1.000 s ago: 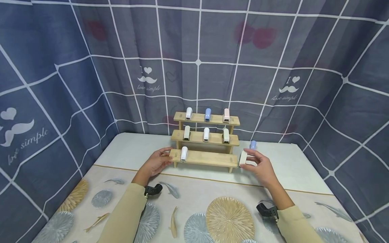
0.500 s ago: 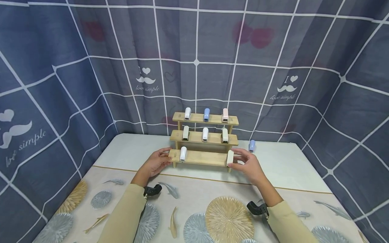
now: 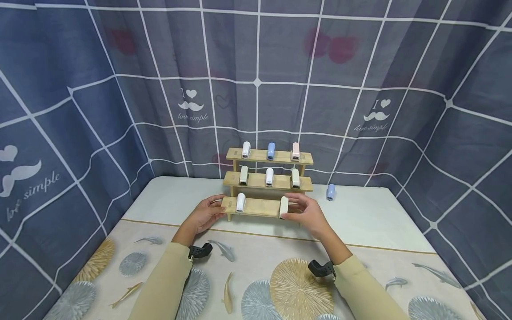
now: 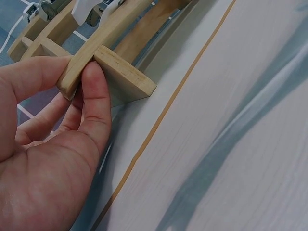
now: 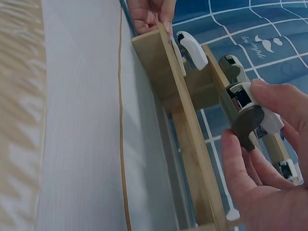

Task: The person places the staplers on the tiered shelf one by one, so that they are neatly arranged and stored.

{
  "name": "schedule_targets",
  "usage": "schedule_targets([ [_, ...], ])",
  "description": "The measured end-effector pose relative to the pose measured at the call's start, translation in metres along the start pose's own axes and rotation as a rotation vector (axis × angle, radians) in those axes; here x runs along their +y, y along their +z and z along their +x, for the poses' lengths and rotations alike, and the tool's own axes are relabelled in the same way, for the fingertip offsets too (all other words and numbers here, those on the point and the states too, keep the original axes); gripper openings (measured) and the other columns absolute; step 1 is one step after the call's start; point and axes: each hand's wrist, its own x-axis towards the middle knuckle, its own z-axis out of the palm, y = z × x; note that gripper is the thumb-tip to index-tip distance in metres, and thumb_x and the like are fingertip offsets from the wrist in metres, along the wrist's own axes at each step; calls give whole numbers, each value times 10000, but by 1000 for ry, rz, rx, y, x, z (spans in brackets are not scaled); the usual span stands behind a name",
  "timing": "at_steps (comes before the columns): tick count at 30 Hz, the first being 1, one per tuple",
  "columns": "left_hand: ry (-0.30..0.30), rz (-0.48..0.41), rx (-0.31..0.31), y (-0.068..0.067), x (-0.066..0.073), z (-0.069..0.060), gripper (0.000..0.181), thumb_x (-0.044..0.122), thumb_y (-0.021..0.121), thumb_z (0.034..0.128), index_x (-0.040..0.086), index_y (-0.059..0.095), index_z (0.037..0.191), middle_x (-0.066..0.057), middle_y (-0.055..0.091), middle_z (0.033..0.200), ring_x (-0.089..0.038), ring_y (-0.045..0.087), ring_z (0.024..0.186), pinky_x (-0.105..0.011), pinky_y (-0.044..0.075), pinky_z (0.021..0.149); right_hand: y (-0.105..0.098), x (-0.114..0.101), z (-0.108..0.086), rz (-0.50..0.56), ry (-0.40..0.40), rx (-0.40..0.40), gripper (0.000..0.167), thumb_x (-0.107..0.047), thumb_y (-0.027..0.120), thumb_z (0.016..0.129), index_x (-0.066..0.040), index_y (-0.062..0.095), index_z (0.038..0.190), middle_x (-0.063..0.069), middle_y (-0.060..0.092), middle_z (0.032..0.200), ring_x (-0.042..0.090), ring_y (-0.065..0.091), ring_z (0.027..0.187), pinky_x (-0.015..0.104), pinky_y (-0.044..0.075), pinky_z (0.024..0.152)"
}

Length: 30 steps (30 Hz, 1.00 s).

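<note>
A three-tier wooden display stand (image 3: 260, 207) stands on the white back strip of the table. My left hand (image 3: 206, 214) pinches the left end of its lowest board, thumb on one face and fingers on the other, as the left wrist view (image 4: 57, 125) shows. In my right hand (image 3: 308, 214) is a cream stapler (image 3: 283, 207) with a grey base (image 5: 243, 120), gripped between thumb and fingers over the right part of the lowest board. In the right wrist view it appears apart from the wood. A white stapler (image 3: 240, 202) sits on that board's left part.
The middle tier bears a cream stapler (image 3: 243, 175), a white one and another cream one. On the top tier are a white, a blue (image 3: 271, 151) and a pink stapler (image 3: 295, 151). Another blue stapler (image 3: 330, 192) lies right of the stand. A grid-patterned curtain (image 3: 224, 58) hangs behind.
My right hand has carried the cream stapler leftward, from beside the stand's right end to over the lowest board. My left hand has kept its hold on the board's left end.
</note>
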Motion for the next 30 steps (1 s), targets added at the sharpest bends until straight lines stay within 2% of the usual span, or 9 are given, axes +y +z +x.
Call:
schedule_targets([
  [5, -6, 0, 5, 1, 0, 1, 629, -94, 554, 973, -7, 348, 1561, -42, 612, 1181, -102, 661, 955, -201, 588, 815, 9, 1, 7, 1, -11, -14, 662, -51, 865, 790, -45, 602, 1398, 220, 603, 1399, 288, 659, 1195, 240, 593, 872],
  [12, -9, -5, 12, 1, -1, 2, 644, -89, 571, 963, -17, 342, 1560, -33, 623, 1154, -100, 658, 939, -202, 588, 800, 21, 2, 22, 17, 15, -41, 658, -54, 877, 781, -85, 620, 1386, 191, 637, 1373, 286, 700, 1130, 301, 622, 849],
  [18, -4, -11, 3, -1, -2, 2, 656, -98, 566, 961, -26, 324, 1566, -20, 626, 1122, -96, 659, 920, -196, 581, 788, 30, -1, 33, -75, 32, -49, 672, -112, 903, 765, -125, 638, 1382, 153, 657, 1365, 252, 713, 1101, 339, 620, 878],
  [22, 1, -18, -6, -1, -2, 1, 665, -97, 568, 960, -33, 310, 1570, -17, 634, 1112, -92, 662, 907, -191, 581, 783, 33, -4, 39, -168, 24, -49, 665, -166, 913, 765, -145, 651, 1375, 117, 681, 1336, 231, 712, 1064, 322, 614, 824],
  [26, 0, -32, -11, -1, -1, 1, 664, -98, 570, 961, -36, 309, 1568, -16, 635, 1105, -91, 664, 905, -192, 583, 780, 34, -5, 41, -204, 31, -55, 644, -166, 908, 772, -136, 659, 1365, 107, 701, 1293, 234, 700, 1048, 310, 599, 779],
  [30, -7, -22, 0, 0, 1, 1, 657, -101, 567, 960, -26, 323, 1566, -12, 634, 1112, -92, 663, 907, -192, 583, 772, 33, -6, 42, -219, 35, -69, 627, -177, 902, 783, -121, 658, 1359, 120, 701, 1272, 259, 680, 1102, 339, 601, 842],
])
